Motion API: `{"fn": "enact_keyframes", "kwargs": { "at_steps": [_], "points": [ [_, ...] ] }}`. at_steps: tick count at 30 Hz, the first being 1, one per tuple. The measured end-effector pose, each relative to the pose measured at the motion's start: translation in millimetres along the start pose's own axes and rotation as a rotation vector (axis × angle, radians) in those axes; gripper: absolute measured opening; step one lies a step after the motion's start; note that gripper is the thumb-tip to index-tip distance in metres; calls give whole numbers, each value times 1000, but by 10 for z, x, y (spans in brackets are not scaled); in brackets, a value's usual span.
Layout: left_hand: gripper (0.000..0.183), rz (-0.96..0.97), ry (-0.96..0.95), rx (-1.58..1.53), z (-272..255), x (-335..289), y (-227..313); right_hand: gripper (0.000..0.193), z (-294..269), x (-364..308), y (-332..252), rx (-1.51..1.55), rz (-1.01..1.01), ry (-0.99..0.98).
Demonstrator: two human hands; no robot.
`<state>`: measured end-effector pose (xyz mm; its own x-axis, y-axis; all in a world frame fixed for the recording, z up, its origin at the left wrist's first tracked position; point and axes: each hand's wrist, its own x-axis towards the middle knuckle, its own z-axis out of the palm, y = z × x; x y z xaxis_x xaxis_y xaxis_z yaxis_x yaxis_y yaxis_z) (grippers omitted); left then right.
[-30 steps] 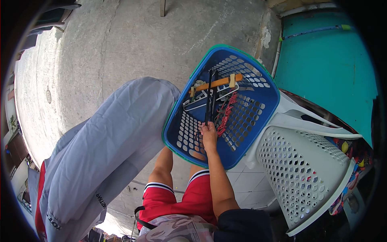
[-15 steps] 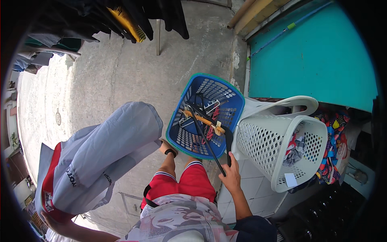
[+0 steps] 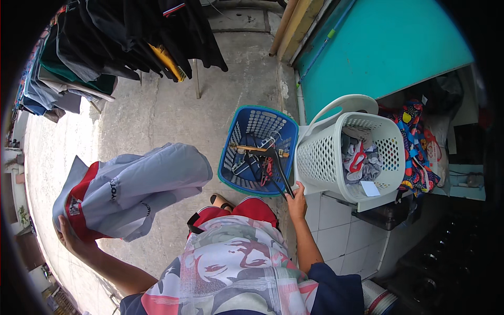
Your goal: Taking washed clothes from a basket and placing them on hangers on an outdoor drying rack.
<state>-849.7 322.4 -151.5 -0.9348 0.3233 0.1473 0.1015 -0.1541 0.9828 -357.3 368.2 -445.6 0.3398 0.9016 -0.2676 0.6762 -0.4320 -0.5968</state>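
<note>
My left hand point(image 3: 75, 240) is closed on a grey shirt point(image 3: 149, 178) with a red inner collar, gripping it at the collar. The shirt's body hangs out to the right in folds. My right hand point(image 3: 297, 203) grips the end of a black clothes hanger point(image 3: 284, 172); the rest of it reaches over a blue laundry basket point(image 3: 229, 180). Inside that basket lie several hangers, among them a wooden hanger point(image 3: 247, 148) and some red and white ones. Where the black hanger's far end lies among them I cannot tell.
A white laundry basket point(image 3: 321, 157) with crumpled clothes rests on a white chair point(image 3: 315, 122) at the right. Dark garments point(image 3: 134, 39) hang from a rack at the upper left. A turquoise panel point(image 3: 383, 52) stands behind, with a blue pole point(image 3: 317, 50) against it.
The view has tilted up, showing more of the hanging clothes. My left hand holds the shirt a little higher and closer in. The black hanger has turned in my right hand.
</note>
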Motion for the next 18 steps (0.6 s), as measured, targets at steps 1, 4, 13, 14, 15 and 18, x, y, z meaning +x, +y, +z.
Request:
{"fn": "enact_keyframes", "kwargs": {
  "at_steps": [1, 4, 13, 14, 15, 18],
  "points": [
    [31, 29, -83, 12, 10, -5, -48, 40, 1, 18, 26, -34, -54, -6],
    [29, -19, -124, 1, 25, 65, -148, 26, -11, 27, 48, -117, -192, -15],
    [32, -9, -138, 17, -112, 68, -35, 13, -1102, -736, -27, -102, -165, -43],
    [33, -39, -62, 30, -93, 64, -37, 14, -1049, -794, -53, -128, -57, -102],
    [33, -38, -130, 12, -50, 48, -76, 18, -775, -697, -111, -159, -81, -127],
    [25, -36, -244, 31, 25, -14, -150, 26, 114, -182, -245, -241, -203, -177]
  ]
}}
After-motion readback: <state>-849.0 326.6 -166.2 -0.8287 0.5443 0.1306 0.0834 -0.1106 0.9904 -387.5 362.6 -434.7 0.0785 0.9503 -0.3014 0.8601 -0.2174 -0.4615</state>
